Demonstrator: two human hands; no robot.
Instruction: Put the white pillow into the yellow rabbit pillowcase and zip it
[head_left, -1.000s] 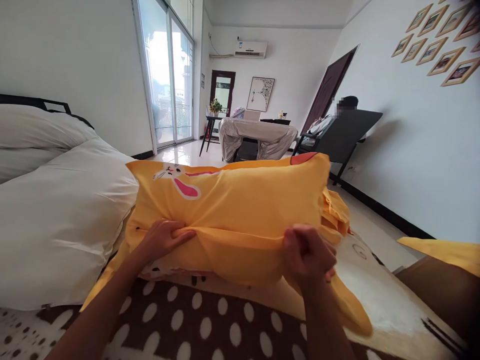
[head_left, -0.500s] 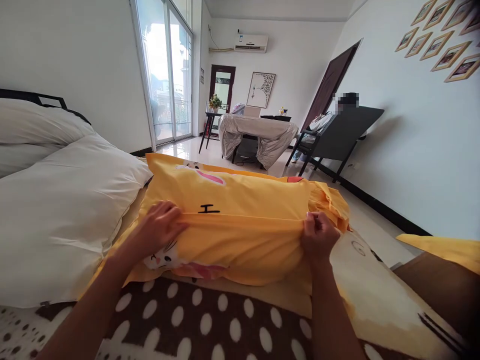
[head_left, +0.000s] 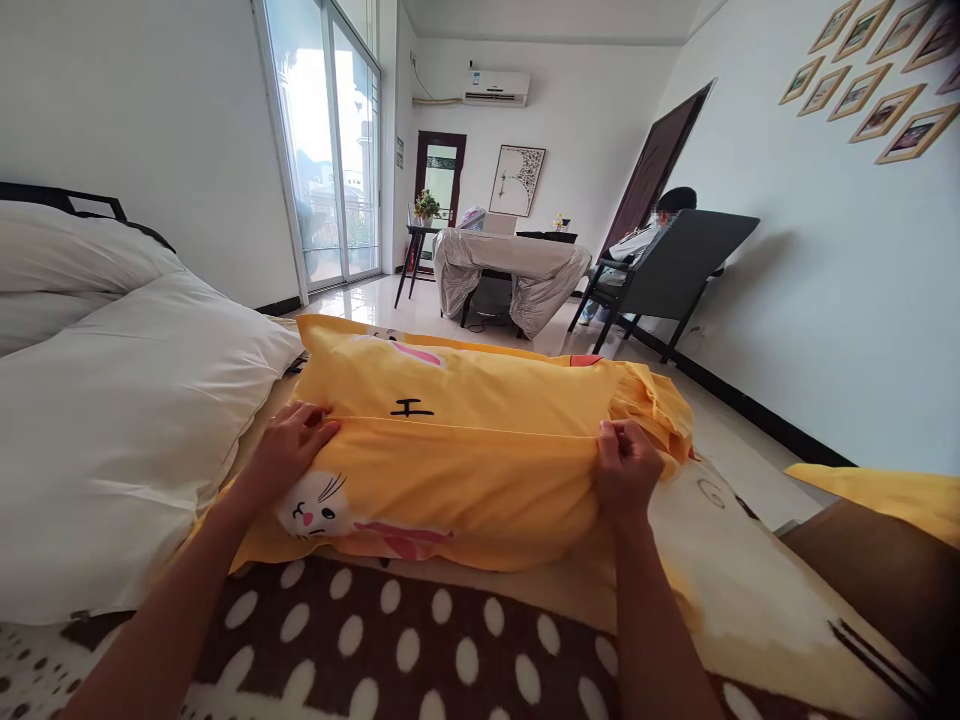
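A plump yellow pillowcase [head_left: 465,490] with printed rabbits lies across the bed in front of me, filled out like a pillow. Along its middle runs a straight fabric edge. My left hand [head_left: 294,440] pinches that edge near the left end. At the right end my right hand [head_left: 628,460] grips the same edge with curled fingers, and the edge is taut between both hands. Bunched yellow cloth [head_left: 656,405] sticks out beyond the right hand. A printed rabbit face shows just below my left hand.
White pillows [head_left: 150,400] are piled on the left. Under the pillowcase spreads a brown blanket [head_left: 360,610] with white dots. Farther off stand a covered table [head_left: 517,255] and a dark chair [head_left: 679,265] with a seated person. More yellow cloth [head_left: 885,490] lies at the right.
My left hand has shifted left along the edge, uncovering more of the printed rabbit face. My right hand keeps its grip, and the view has turned slightly.
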